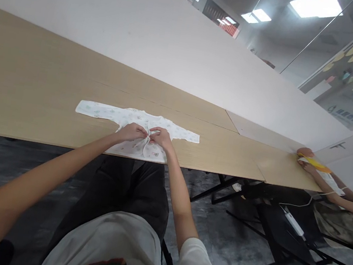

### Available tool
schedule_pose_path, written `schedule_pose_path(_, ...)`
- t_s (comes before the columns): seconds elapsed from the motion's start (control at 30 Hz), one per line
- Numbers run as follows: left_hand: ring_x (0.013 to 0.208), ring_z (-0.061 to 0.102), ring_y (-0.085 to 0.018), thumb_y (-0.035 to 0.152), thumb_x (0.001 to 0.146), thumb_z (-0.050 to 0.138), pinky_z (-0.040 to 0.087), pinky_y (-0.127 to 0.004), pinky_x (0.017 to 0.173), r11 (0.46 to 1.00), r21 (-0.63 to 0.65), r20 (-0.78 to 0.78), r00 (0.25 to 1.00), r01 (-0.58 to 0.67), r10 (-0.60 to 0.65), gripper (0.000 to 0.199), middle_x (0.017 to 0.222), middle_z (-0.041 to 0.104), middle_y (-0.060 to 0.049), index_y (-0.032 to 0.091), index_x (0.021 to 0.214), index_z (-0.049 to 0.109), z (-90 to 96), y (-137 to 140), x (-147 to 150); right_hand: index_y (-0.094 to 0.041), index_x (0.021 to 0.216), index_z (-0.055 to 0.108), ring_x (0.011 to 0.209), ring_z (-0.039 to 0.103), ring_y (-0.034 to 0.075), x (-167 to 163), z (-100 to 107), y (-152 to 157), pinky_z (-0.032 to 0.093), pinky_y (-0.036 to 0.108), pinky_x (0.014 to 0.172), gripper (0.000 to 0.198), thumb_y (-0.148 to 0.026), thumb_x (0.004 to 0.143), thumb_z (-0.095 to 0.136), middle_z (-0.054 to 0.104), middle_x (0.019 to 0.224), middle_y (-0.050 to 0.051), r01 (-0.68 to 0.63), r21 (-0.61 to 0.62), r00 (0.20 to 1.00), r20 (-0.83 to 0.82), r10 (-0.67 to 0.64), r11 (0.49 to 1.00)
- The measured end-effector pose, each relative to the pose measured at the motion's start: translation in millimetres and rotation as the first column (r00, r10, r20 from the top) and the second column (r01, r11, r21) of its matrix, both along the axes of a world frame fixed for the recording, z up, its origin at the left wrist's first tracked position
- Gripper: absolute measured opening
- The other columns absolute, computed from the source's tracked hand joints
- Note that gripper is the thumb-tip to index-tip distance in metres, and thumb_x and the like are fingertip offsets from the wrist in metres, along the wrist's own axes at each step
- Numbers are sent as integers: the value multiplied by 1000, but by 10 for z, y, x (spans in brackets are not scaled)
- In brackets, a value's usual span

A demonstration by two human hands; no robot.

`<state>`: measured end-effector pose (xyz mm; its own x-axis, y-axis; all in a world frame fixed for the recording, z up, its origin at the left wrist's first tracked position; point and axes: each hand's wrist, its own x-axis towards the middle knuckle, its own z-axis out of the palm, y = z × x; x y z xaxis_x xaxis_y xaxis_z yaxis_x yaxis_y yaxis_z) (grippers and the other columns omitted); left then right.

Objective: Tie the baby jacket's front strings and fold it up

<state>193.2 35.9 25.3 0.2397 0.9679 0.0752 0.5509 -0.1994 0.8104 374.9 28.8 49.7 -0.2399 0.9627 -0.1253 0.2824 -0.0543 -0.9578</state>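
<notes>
Head view shows the left hand (pixel 132 132) and right hand (pixel 161 138), equally near, pinching the white shirt's (pixel 145 120) front between them, sleeves (pixel 100 110) spanning nine to three o'clock.

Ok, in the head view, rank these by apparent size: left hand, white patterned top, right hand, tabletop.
1. Tabletop
2. White patterned top
3. Left hand and right hand: too alike to rank

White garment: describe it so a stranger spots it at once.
Find the long tan table along the white wall. At its near edge, the person's left hand and right hand pinch a white garment. Its spread long sleeves and scattered small prints set it apart from the yellow item farther right.
</notes>
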Motion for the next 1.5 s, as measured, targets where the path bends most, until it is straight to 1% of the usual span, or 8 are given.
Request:
schedule_pose_path(0.13,87,70,-26,44,65,67,55,-34,81,1000,-10,26,1000,2,-2,28,87,77,-5,23,79,79,13,-20,11,-18,92,64,58,66,12,9,-8,-10,57,24,65,29,3,73,58,65,60,-5,-20,-11,999,-51,20,1000)
schedule_pose_path(0.4,78,69,-25,47,69,60,50,-30,67,999,19,-113,993,-39,41,31,80,76,-4,22,76,78,93,-121,34,-21,87,65,57,63,12,-68,-169,47,52,22,63,26,-3,68,63,62,58,-7,-29,222,975,223,-22,975)
schedule_pose_path(0.53,76,69,-25,40,69,56,48,-29,65,991,129,-247,966,-41,72,27,79,76,-6,22,74,76,68,-108,73,-21,84,63,55,61,12,-84,-216,67,48,21,60,22,-7,67,65,62,58,-7,15,209,964,256,-70,978)
schedule_pose_path(0.8,68,67,-24,38,67,54,46,-28,60,993,115,-373,925,-26,68,26,74,74,-7,22,69,73,20,-69,63,-19,80,63,53,57,10,-18,-230,82,44,18,56,17,-9,67,66,57,51,-8,63,89,980,181,-79,994)
schedule_pose_path(0.93,78,68,-27,33,70,51,50,-32,72,989,148,-360,930,-20,73,29,85,75,-8,21,79,76,55,-51,3,-18,83,66,60,62,12,-19,-200,8,47,21,62,15,-8,72,67,65,61,-4,51,176,958,270,-98,983)
schedule_pose_path(1.1,108,65,-28,31,82,40,45,-37,98,932,360,-355,930,39,99,42,111,74,-11,19,100,76,59,-3,57,-18,87,71,90,68,20,-113,-200,-394,49,28,81,11,-19,89,61,74,91,8,-153,500,830,534,-164,852)
schedule_pose_path(1.27,116,63,-27,37,89,40,43,-36,101,945,296,-478,878,140,19,44,121,71,-9,21,111,74,-23,-15,154,-17,91,73,100,67,23,-175,-314,-750,49,31,89,22,-24,97,54,73,99,12,-412,527,672,727,-143,743)
schedule_pose_path(1.5,138,45,-25,38,94,35,31,-40,113,933,285,-575,818,221,-18,52,148,52,-7,22,137,59,-173,-38,24,-15,110,72,119,62,24,-94,-496,-980,45,34,106,28,-22,100,47,71,121,14,-439,619,727,671,-147,651)
